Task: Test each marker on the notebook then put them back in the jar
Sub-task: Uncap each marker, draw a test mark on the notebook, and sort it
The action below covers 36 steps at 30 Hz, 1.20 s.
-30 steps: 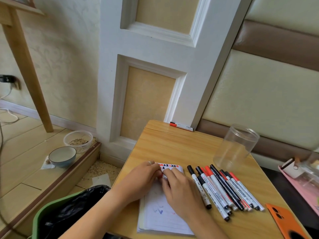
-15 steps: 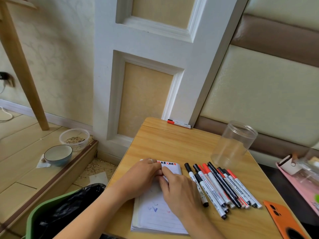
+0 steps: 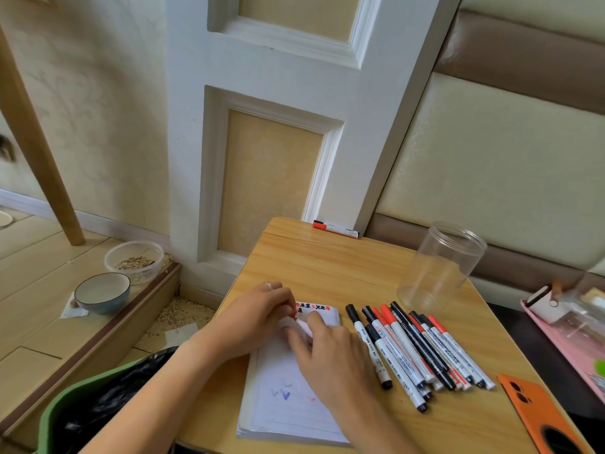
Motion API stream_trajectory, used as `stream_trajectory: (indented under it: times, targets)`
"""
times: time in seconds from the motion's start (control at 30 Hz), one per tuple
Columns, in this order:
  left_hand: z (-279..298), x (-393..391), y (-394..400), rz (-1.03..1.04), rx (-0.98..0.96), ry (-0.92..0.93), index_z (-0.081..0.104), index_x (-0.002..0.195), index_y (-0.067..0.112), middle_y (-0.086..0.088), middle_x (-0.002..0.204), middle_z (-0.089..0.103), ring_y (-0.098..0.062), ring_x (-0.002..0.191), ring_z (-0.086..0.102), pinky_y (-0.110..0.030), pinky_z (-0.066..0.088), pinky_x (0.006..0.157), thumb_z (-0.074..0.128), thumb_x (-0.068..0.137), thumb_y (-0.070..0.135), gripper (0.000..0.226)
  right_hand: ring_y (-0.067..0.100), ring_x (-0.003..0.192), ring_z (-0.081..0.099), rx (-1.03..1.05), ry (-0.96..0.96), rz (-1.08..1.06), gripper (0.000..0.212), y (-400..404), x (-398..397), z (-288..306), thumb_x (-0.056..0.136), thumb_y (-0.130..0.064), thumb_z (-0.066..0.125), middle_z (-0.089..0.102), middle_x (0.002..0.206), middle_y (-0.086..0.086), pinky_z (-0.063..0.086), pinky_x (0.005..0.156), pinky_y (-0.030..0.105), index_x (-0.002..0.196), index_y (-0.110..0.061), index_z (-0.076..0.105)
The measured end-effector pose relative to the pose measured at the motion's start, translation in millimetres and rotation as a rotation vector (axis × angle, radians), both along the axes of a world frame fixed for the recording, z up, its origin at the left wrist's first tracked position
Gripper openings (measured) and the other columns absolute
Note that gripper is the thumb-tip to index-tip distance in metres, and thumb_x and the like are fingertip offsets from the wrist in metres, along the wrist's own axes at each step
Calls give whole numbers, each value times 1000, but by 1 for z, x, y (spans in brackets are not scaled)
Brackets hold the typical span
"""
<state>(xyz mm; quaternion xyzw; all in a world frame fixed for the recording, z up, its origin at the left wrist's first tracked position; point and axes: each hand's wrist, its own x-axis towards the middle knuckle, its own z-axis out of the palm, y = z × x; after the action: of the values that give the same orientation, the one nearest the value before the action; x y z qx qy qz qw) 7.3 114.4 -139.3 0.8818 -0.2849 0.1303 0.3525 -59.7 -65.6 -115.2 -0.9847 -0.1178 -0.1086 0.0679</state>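
Gripping: left hand and right hand pinch one red marker over notebook
Markers: loose pile at 3 o'clock; touching
Jar: 1 o'clock, upright, empty
Edges: stray marker at table's far edge; open room between
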Motion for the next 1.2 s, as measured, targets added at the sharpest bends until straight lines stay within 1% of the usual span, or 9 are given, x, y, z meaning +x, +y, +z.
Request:
stream_trajectory:
  times: [0.1,0.23,0.33,0.43,0.63,0.73,0.87,1.07,1.2]
  targets:
    - [1,9,4,158,-89,-45,66,98,26,15,95,57,-3,90,55,-22,46,76,63,99,23,5,28,70,49,1,-10,25,45,-1,0,-2,105,-62,28,65,86,1,27,51,35,120,-26,52]
    - [2,26,-7,275,-60,-34,69,98,31,15,95,57,-6,91,55,-28,49,79,67,95,28,5,22,59,45,-19,-52,139,36,-9,3,-9,103,-60,25,46,67,-7,28,47,34,106,-29,43]
    - [1,37,-15,298,-6,-7,70,102,33,12,99,57,-9,94,53,-31,49,83,65,96,33,8,21,59,45,-41,-59,188,53,-15,3,-13,95,-63,10,48,69,-9,35,53,36,113,-27,45]
    - [-5,41,-16,332,64,0,71,107,31,9,103,56,-14,101,52,-34,47,88,63,97,38,14,21,58,45,-28,-73,212,39,-18,1,-13,94,-63,10,47,67,-9,37,53,36,98,-31,33]
    - [-7,39,-13,323,80,31,68,123,30,7,115,59,-14,109,50,-33,44,94,54,102,42,28,17,64,47,-38,-16,202,35,-17,-1,-7,93,-63,6,44,69,-9,38,58,35,99,-34,26]
    - [-6,33,-10,319,19,51,62,132,27,4,117,59,-14,110,52,-29,45,92,54,103,37,32,18,68,49,-35,27,178,27,-15,-3,-3,104,-58,21,40,68,-9,38,62,34,101,-32,28]
    - [-6,18,-4,403,20,49,55,124,24,7,109,56,-15,106,49,-33,46,90,58,97,43,33,19,71,48,-1,45,138,26,-14,-6,3,106,-55,35,47,76,-9,33,58,36,99,-30,35]
    - [1,-12,7,323,107,117,48,125,28,11,110,53,-11,105,44,-32,44,93,67,91,51,46,6,70,49,358,36,63,16,-19,-6,10,109,-30,34,51,81,-11,36,56,24,101,-30,48]
    - [3,-25,16,287,90,150,48,128,26,8,110,49,-12,103,43,-30,43,92,68,94,41,42,14,63,61,730,46,2,22,-25,3,11,107,-18,46,65,94,-4,46,54,24,116,-38,48]
